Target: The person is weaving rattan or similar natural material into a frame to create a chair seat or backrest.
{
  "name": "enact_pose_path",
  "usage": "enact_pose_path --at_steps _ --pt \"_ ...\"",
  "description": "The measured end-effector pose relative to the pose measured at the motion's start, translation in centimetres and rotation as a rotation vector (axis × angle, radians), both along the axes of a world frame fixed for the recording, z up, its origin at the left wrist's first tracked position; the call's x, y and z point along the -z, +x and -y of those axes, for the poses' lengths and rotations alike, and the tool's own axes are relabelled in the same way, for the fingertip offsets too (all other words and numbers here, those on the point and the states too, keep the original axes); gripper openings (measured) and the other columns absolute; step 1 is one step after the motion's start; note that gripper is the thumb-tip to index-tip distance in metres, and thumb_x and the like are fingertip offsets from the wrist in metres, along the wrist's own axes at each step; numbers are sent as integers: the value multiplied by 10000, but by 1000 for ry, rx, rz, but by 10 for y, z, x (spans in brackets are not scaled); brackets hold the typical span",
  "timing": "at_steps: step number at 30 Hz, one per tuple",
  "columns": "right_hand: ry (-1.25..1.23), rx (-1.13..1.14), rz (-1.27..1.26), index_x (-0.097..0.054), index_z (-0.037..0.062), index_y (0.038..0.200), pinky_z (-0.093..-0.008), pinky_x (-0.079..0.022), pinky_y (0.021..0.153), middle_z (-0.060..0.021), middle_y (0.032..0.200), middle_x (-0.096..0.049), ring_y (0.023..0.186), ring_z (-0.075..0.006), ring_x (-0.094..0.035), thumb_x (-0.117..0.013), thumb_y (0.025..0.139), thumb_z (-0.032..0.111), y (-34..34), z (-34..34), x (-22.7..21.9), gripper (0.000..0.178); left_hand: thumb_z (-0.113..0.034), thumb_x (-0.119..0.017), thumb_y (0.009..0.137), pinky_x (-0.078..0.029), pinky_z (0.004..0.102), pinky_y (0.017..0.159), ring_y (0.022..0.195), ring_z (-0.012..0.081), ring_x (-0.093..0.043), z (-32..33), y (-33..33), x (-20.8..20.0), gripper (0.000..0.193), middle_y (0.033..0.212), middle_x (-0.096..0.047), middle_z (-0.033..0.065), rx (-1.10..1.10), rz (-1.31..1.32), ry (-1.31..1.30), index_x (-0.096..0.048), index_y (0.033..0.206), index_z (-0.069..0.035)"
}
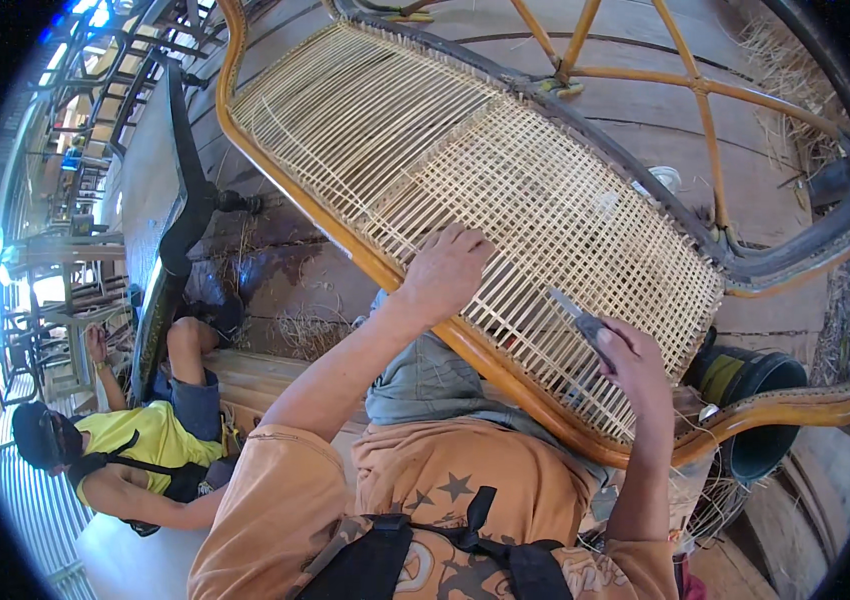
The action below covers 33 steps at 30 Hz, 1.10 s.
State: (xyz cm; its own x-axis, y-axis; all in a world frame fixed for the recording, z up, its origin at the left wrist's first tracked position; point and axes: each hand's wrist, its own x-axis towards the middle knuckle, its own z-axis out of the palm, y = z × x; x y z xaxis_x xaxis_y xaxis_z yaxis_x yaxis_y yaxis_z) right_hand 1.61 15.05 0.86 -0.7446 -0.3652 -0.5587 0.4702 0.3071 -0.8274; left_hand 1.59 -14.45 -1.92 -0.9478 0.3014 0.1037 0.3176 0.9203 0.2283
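Across my lap lies a bent-rattan furniture frame (505, 352) with a cane panel (555, 185) inside it. On the panel's right, strips cross in a close grid; on the left they run mostly one way. My left hand (448, 268) rests on the weave near the frame's front rail, fingers bent down onto the strips; whether it grips one is hidden. In my right hand (633, 355) is a knife (581, 318) with a dark handle. Its pale blade points up and left, low over the strips of the panel's near part.
A dark bucket (760, 400) stands right of the frame. Rattan legs and braces (635, 75) rise at the far side. To the left, a person in a yellow shirt (160, 440) sits beside a dark curved furniture piece (183, 200). Loose fibre scraps (310, 330) lie on the floor.
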Motion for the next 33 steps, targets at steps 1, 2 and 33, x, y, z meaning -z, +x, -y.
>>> enact_pose_path --at_steps 1,2,33 --pt "-16 38 45 -615 -7 1114 -221 -369 475 27 604 -496 504 -55 -447 -562 913 254 3 -7 -3 333 -93 -547 768 -437 402 883 1014 270 -515 -4 0 -2 255 1031 -562 70 -3 1 6 -623 1008 -54" --pt "-24 10 -11 -615 -20 1112 -218 -377 476 24 615 -506 513 -54 -460 -566 912 252 7 -10 -2 341 -85 -546 767 -432 402 902 1017 283 -515 -8 1 -7 270 1043 -561 84 19 -10 23 -617 1025 -45" --pt "134 65 -69 -638 2 1082 -200 -381 505 17 649 -525 559 -49 -477 -582 912 237 14 -7 2 296 -130 -584 764 -444 387 889 974 255 -515 -41 18 3 216 1008 -552 67 8 90 153 -642 965 -76"
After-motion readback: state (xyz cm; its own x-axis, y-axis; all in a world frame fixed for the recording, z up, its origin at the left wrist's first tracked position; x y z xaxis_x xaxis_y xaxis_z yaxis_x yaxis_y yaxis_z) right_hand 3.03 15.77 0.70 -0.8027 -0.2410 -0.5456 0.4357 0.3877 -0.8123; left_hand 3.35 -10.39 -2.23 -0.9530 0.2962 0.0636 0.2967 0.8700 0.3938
